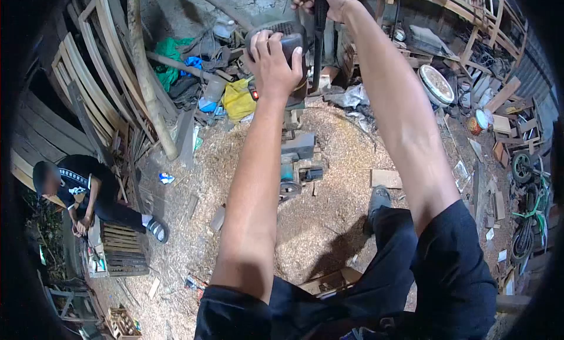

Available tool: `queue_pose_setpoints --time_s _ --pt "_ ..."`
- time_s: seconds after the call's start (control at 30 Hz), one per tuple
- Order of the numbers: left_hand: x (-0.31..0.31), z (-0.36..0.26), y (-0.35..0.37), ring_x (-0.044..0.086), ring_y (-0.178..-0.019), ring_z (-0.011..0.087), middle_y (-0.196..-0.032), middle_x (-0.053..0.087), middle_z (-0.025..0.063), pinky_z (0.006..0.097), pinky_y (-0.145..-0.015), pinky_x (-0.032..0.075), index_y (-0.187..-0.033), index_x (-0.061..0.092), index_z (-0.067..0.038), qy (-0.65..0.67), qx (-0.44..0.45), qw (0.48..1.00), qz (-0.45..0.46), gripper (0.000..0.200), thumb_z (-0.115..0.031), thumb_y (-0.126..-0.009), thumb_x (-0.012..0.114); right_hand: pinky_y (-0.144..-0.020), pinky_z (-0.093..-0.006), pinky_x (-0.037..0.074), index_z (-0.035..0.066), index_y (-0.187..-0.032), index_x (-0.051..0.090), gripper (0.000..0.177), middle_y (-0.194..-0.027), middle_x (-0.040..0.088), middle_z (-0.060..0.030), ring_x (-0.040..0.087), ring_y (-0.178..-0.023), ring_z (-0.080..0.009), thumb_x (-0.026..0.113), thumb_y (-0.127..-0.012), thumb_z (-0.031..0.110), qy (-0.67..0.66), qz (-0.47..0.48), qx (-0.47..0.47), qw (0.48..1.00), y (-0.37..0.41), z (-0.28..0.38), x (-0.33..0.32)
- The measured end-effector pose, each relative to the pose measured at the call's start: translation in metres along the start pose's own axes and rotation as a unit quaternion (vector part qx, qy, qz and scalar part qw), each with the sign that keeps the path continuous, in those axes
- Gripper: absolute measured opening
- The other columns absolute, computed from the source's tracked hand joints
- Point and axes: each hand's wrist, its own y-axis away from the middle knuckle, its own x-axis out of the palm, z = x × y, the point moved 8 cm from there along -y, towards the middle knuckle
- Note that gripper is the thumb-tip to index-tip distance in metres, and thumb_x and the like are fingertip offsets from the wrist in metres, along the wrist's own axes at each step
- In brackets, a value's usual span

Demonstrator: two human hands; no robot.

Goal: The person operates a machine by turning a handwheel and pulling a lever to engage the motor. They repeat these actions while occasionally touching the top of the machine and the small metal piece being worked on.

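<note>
My left hand (271, 67) rests on the dark, vented housing (285, 30) of a machine, its fingers and thumb spread over the top. A small red-lit switch (255, 95) glows beside my left wrist. At the top edge of the view, my right hand (326, 2) reaches behind a black upright bar with a ribbed grip (320, 11). Its fingers are curled together to the left of the bar, and what they hold is too small to tell. Below my hands stands the machine's grey metal base (298, 145).
Wood shavings (329, 222) cover the floor. A person (82, 187) sits at the left on a slatted wooden crate (124, 246). Curved wooden pieces (82, 76) and a pole (147, 76) lean behind them. A yellow bag (238, 99), a white-lidded bucket (436, 84) and a small bike (529, 216) stand around.
</note>
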Motion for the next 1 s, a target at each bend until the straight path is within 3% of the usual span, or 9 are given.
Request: queue_pose_setpoints --time_s 0.17,0.2,0.33,0.5,0.63,0.67,0.8,0.93,1.0 --pt "0.004 0.004 0.005 0.036 -0.134 0.0348 -0.134 0.046 0.0152 0.0615 -0.108 0.025 -0.124 0.049 -0.008 0.019 -0.011 1.000 0.009 0.053 -0.034 -0.082 0.067 -0.048 -0.0302 0.038 0.012 -0.059 0.052 0.052 -0.052 0.048 -0.0039 0.046 -0.046 -0.0169 0.062 -0.092 0.050 -0.001 0.074 -0.072 0.995 0.007 -0.026 -0.002" --pt "0.007 0.005 0.007 0.030 -0.140 0.0368 -0.143 0.039 0.0177 0.0638 -0.112 0.021 -0.132 0.046 -0.007 0.037 -0.023 0.997 0.056 0.058 -0.029 -0.083 0.067 -0.045 -0.0307 0.032 0.012 -0.059 0.048 0.045 -0.051 0.044 -0.0018 0.039 -0.044 -0.0154 0.060 -0.095 0.036 0.006 0.010 -0.085 0.996 0.033 -0.022 0.004" --pt "-0.005 0.000 0.021 0.018 -0.146 0.0421 -0.157 0.020 0.0233 0.0620 -0.115 0.017 -0.149 0.029 -0.007 0.073 -0.037 0.990 0.118 0.075 -0.023 -0.085 0.065 -0.043 -0.0302 0.031 0.010 -0.058 0.048 0.043 -0.052 0.044 -0.0011 0.038 -0.043 -0.0125 0.052 -0.097 0.027 0.008 -0.054 -0.187 0.981 0.061 -0.025 0.006" --pt "-0.013 -0.003 0.049 0.006 -0.149 0.0454 -0.161 -0.001 0.0282 0.0615 -0.116 0.014 -0.158 0.003 -0.009 0.098 -0.066 0.969 0.218 0.091 -0.024 -0.090 0.062 -0.047 -0.0286 0.037 0.003 -0.063 0.054 0.042 -0.055 0.049 -0.0035 0.044 -0.046 -0.0132 0.054 -0.096 0.029 0.057 -0.089 -0.263 0.959 0.074 -0.027 0.008" --pt "-0.009 -0.002 0.065 0.009 -0.150 0.0429 -0.161 -0.001 0.0277 0.0631 -0.116 0.011 -0.157 0.005 -0.007 0.097 -0.088 0.961 0.242 0.090 -0.026 -0.090 0.061 -0.059 -0.0304 0.046 0.001 -0.067 0.056 0.041 -0.056 0.044 -0.0038 0.040 -0.044 -0.0156 0.053 -0.098 0.028 0.052 -0.060 -0.279 0.957 0.093 -0.022 0.014" --pt "-0.007 0.000 0.068 0.009 -0.150 0.0430 -0.161 -0.002 0.0276 0.0650 -0.115 0.010 -0.158 0.004 -0.008 0.098 -0.090 0.959 0.249 0.089 -0.027 -0.091 0.060 -0.053 -0.0301 0.042 0.004 -0.062 0.045 0.036 -0.055 0.039 -0.0031 0.034 -0.043 -0.0134 0.049 -0.095 0.018 0.062 -0.067 -0.313 0.946 0.105 -0.014 0.023" --pt "-0.008 -0.001 0.069 0.006 -0.150 0.0433 -0.161 -0.005 0.0278 0.0680 -0.113 0.009 -0.158 0.000 -0.013 0.077 -0.089 0.957 0.266 0.089 -0.028 -0.094 0.059 -0.047 -0.0296 0.031 0.004 -0.061 0.040 0.034 -0.054 0.037 -0.0034 0.033 -0.045 -0.0136 0.045 -0.093 0.013 0.063 -0.052 -0.355 0.931 0.121 -0.013 0.030" --pt "-0.007 -0.005 0.073 0.010 -0.149 0.0444 -0.161 -0.002 0.0292 0.0692 -0.113 0.008 -0.158 0.004 -0.009 0.067 -0.094 0.959 0.259 0.086 -0.028 -0.093 0.058 -0.043 -0.0280 0.030 0.006 -0.056 0.045 0.041 -0.052 0.044 -0.0029 0.039 -0.044 -0.0119 0.049 -0.095 0.016 0.029 -0.097 -0.307 0.946 0.118 -0.034 0.012" --pt "-0.004 -0.004 0.074 0.009 -0.149 0.0463 -0.161 -0.002 0.0295 0.0714 -0.111 0.007 -0.158 0.005 -0.009 0.093 -0.094 0.961 0.242 0.085 -0.029 -0.094 0.057 -0.043 -0.0279 0.029 0.004 -0.056 0.044 0.040 -0.053 0.044 -0.0037 0.038 -0.044 -0.0116 0.048 -0.094 0.014 0.084 -0.090 -0.342 0.932 0.131 -0.020 0.022"
